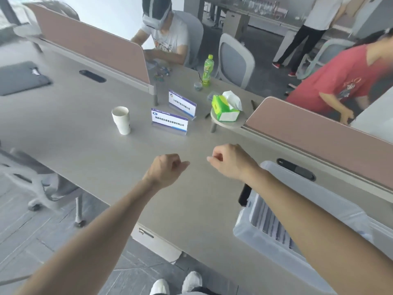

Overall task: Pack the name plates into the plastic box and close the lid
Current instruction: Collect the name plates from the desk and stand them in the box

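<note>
Two clear acrylic name plates with white and blue cards stand upright on the grey table: the nearer name plate [169, 122] and, behind it to the right, the farther name plate [182, 104]. My left hand [165, 168] and my right hand [229, 160] hover over the table a short way in front of them, both curled into loose fists with nothing in them. The translucent plastic box [274, 248] sits at the table's right front edge under my right forearm. Several name plates stand in a row inside it. No lid is visible.
A stack of white paper cups [121, 120] stands left of the plates. A green tissue pack [226, 107] rests on a small round stand. A green bottle [207, 70] is farther back. Pink dividers [319, 135] run along the right. Other people sit and move behind.
</note>
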Demonstrator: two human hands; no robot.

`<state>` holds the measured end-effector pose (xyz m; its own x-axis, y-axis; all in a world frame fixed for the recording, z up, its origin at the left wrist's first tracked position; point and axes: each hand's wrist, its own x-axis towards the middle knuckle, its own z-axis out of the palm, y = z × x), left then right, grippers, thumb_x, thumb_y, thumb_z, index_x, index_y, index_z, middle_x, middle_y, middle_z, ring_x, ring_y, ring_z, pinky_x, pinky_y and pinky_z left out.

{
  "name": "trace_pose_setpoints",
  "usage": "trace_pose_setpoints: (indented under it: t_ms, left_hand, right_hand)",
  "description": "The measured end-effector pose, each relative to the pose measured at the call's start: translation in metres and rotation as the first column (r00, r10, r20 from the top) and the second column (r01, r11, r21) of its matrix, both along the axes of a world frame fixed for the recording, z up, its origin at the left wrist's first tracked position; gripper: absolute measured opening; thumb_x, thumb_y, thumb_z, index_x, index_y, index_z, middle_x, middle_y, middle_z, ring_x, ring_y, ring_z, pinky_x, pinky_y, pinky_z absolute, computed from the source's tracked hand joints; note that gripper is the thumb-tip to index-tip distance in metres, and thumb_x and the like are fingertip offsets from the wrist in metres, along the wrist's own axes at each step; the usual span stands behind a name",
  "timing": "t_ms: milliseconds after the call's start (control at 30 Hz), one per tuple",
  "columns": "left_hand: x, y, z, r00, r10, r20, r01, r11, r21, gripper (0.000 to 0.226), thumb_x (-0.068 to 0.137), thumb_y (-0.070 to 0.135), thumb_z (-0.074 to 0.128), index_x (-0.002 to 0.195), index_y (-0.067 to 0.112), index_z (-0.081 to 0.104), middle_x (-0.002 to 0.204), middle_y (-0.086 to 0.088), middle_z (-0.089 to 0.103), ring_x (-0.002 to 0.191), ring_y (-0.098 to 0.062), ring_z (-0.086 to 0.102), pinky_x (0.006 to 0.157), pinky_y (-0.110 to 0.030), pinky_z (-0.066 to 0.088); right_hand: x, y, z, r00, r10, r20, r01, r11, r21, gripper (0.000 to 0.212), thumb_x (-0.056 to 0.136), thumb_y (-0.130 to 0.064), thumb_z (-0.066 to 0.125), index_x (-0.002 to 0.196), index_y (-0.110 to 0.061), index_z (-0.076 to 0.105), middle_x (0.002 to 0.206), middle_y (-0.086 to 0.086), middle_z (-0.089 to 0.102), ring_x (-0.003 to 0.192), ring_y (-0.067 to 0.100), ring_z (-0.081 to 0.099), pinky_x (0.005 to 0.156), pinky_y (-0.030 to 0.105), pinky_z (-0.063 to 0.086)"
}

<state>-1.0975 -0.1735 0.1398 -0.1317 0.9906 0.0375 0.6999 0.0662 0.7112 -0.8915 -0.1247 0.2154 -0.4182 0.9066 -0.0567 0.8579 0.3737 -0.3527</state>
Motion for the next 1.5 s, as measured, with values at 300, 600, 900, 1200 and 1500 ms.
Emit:
trace_pose_setpoints:
  t_ms: [300,600,900,1200,1500]
  left_hand:
    - [-0.047,0.006,0.001,0.941,0.339,-0.003,-0.335,0.929,-0.161,0.037,0.085,0.034,0.065,0.061,0.014,0.044,0.058,0.001,0.047,0.057,-0.022,0.043,0.054,-0.028,0.035]
    - [-0.056,0.045,-0.004,0.921,0.369,0.125,-0.334,0.913,-0.234,0.038,0.089,0.034,0.063,0.063,0.009,0.053,0.058,-0.001,0.050,0.066,-0.038,0.060,0.052,-0.027,0.035]
    - [-0.083,0.121,-0.046,0.890,0.332,0.314,-0.271,0.937,-0.222,0.017,0.088,0.030,0.064,0.076,0.019,0.067,0.061,0.005,0.062,0.059,-0.017,0.057,0.049,-0.022,0.039]
    - [-0.136,0.208,-0.110,0.876,0.346,0.337,-0.258,0.925,-0.279,0.018,0.093,0.036,0.058,0.090,0.019,0.061,0.078,0.007,0.061,0.076,-0.020,0.057,0.062,-0.027,0.040]
    - [-0.153,0.297,-0.154,0.755,0.530,0.386,-0.407,0.840,-0.359,0.062,0.087,0.057,0.057,0.135,0.020,0.044,0.131,-0.002,0.054,0.118,-0.020,0.055,0.101,-0.044,0.045]
  right_hand:
    - [-0.050,0.055,-0.034,0.990,0.088,-0.106,-0.096,0.993,-0.072,0.036,0.090,-0.038,0.058,0.060,-0.022,0.047,0.072,0.000,0.063,0.078,0.029,0.061,0.064,0.027,0.042]
    - [-0.076,0.105,-0.056,0.985,0.105,-0.135,-0.127,0.978,-0.167,0.022,0.088,-0.036,0.057,0.076,-0.018,0.064,0.085,0.004,0.072,0.084,0.028,0.066,0.074,0.031,0.055]
    - [-0.105,0.166,-0.076,0.996,-0.082,-0.041,0.071,0.971,-0.227,0.026,0.088,-0.036,0.058,0.069,-0.019,0.061,0.081,0.003,0.071,0.081,0.027,0.066,0.072,0.031,0.054]
    - [-0.139,0.237,-0.116,0.963,-0.259,0.073,0.269,0.920,-0.285,0.018,0.088,-0.037,0.058,0.084,-0.021,0.064,0.098,0.003,0.072,0.094,0.027,0.065,0.082,0.034,0.055]
    - [-0.167,0.311,-0.171,0.964,-0.253,0.087,0.266,0.942,-0.207,0.044,0.092,-0.038,0.060,0.127,-0.012,0.052,0.129,0.010,0.049,0.120,0.032,0.049,0.092,0.038,0.046]
